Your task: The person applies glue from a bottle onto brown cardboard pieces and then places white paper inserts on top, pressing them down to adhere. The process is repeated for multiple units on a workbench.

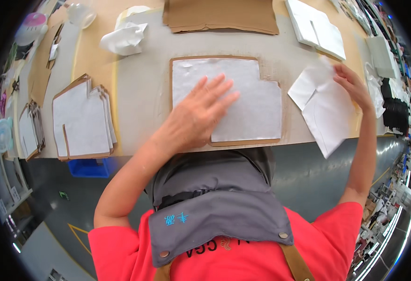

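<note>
My left hand (200, 112) lies flat, fingers spread, on a white cut sheet (247, 110). That sheet rests on a slightly larger brown piece (175, 70), whose edge shows around it; both have a notch at the upper right corner. On the right, my right hand (353, 86) is closed on the edge of another white sheet (325, 110) with a slit in it. This sheet is bent and tilted, its lower corner reaching past the table's front edge. Beyond it lies a stack of white sheets (315, 28) with a similar slit.
A pile of white-faced brown pieces (81, 122) sits at the left, with a smaller pile (29, 126) further left. Brown sheets (219, 16) are stacked at the back. Crumpled white paper (126, 39) lies back left. A blue bin (89, 167) stands below the table edge.
</note>
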Tool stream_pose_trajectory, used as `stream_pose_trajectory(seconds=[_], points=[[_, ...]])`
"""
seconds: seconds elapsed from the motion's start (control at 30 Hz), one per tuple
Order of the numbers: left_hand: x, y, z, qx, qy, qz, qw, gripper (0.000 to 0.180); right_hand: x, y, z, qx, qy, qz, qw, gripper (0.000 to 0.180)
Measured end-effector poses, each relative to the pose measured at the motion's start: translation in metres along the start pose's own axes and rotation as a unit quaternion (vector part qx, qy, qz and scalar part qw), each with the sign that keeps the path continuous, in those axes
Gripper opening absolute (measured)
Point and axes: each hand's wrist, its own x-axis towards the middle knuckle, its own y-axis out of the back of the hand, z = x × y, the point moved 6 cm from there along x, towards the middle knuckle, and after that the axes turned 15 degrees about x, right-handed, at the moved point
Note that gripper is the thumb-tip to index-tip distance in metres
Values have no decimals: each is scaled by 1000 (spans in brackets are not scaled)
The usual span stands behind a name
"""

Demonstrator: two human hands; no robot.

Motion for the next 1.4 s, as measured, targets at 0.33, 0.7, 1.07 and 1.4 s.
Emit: stream_pose_trajectory(seconds=[0.33, 0.7, 1.07, 1.4], points=[[10, -56, 74, 46, -141, -141, 979, 81, -22, -81, -84, -30, 161, 99, 982, 37], [38, -81, 130, -48, -167, -41, 984, 80, 9, -165, -133, 1, 221, 24, 975, 32], [34, -27, -24, 159, 89, 15, 983, 61, 37, -193, -140, -39, 275, 75, 958, 28], [-6, -4, -75, 186, 195, -22, 963, 73, 59, -193, -141, -104, 174, -2, 979, 32]])
